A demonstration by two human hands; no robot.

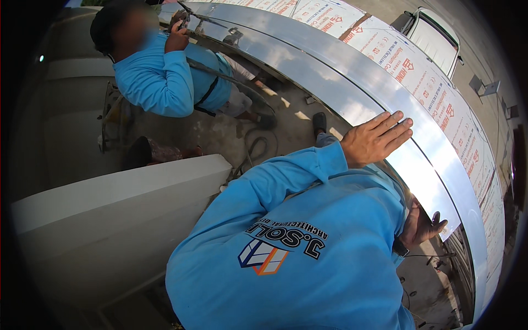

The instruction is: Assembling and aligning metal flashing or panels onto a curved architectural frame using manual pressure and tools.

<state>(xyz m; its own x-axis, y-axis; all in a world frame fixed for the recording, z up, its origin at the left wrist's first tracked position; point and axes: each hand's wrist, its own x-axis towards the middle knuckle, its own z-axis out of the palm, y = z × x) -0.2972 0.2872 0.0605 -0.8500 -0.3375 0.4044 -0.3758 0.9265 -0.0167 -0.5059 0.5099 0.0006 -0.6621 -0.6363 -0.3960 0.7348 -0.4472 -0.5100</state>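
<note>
A long, mirror-like metal strip [330, 91] curves from the upper left to the lower right, with a dark seam along it. My left hand [379, 137] lies flat on it near the middle right, fingers stretched out. Below that, my right hand [421, 225] holds the near end of the strip at its edge; part of this hand is in shadow and behind the strip. At the upper left another person [165, 77] in a blue long-sleeved shirt leans by the far part of the strip. That person's raised hand [177, 36] grips a dark hand tool [185, 21].
White film-covered panels [407, 69] with red print run along the strip's outer side. A pale wall ledge [126, 184] juts in from the left. Cables [256, 146] lie on the concrete floor. A white vehicle [432, 41] stands at the upper right.
</note>
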